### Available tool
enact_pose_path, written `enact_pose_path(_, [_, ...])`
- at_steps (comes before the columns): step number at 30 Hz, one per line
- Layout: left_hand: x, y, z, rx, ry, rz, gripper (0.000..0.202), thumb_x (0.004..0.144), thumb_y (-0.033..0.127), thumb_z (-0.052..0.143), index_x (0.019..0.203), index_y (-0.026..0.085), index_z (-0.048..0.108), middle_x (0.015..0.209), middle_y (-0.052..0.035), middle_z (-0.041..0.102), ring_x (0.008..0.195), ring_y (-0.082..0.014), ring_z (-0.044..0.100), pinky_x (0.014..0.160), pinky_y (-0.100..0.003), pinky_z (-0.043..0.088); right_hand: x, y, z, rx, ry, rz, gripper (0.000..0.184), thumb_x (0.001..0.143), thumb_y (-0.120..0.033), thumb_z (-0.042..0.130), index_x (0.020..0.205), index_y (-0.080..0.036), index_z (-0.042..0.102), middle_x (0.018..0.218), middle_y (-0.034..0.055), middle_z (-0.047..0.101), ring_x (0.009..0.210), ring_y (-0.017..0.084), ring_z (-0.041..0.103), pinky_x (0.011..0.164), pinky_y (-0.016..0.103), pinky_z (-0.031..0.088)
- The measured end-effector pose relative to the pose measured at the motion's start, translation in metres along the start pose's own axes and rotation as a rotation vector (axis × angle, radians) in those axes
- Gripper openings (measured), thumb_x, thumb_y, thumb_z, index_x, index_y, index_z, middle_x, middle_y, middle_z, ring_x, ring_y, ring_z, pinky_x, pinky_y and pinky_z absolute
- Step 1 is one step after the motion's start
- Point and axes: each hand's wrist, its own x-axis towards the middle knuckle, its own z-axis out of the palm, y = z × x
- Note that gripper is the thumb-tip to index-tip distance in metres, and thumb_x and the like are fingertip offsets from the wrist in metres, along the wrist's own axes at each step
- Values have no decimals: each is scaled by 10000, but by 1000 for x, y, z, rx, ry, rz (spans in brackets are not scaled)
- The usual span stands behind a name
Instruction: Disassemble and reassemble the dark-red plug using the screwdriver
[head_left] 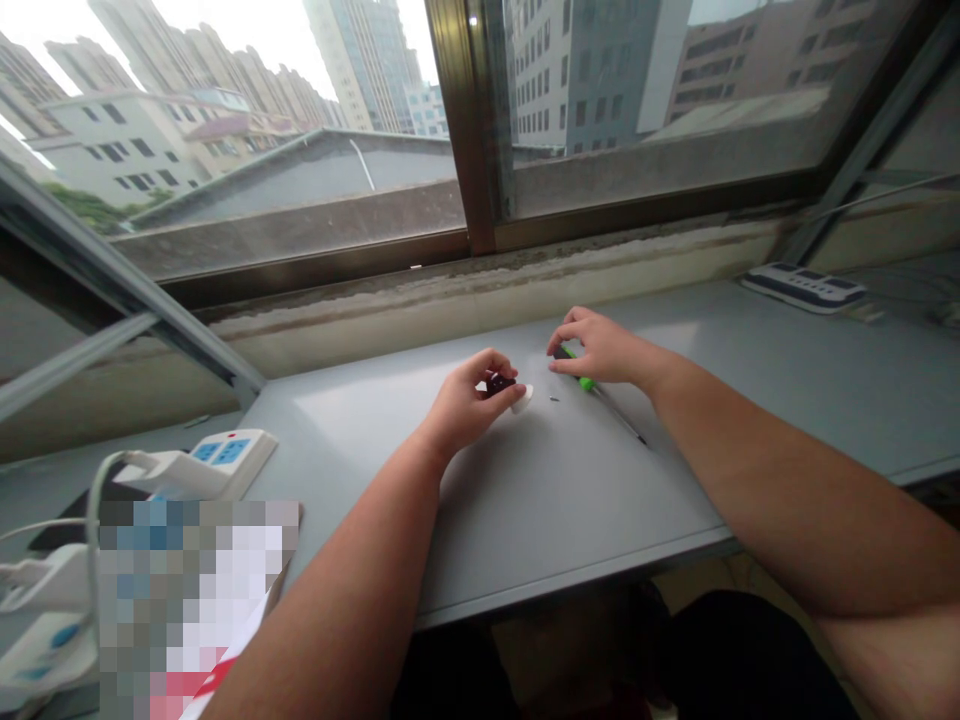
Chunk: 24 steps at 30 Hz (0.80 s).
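Observation:
My left hand [474,400] pinches a small black and white object [501,384] between thumb and fingers. Its dark part sits inside the grip, and a round white part [523,399] sticks out towards the right; the kind is too small to make out. A screwdriver [587,384] with a black and green handle lies slantwise on the grey table [540,520], its metal shaft pointing down to the right. Over the handle is my right hand [596,345], thumb and fingers apart and curved around it. Between the two hands rests a tiny metal piece [554,399], perhaps a screw.
To the left, a white power strip [251,462] with plugs and cables stands beside a partly blurred package [289,525]. Another power strip [806,288] lies at the back right. A window frame [480,230] and metal struts [199,345] border the table.

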Motion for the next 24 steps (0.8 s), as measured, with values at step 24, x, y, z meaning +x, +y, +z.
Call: enact_pose_path(24, [2,3,-9,-330,-94,-377,427,728,194,816,1148,143,762,924,-72,768,799,-138,695,757,-266,529,-5,-32,1,-74,-355,-67,198,821,-179,720,932,-268,858,932,29,828,878,216,739,814,305,503])
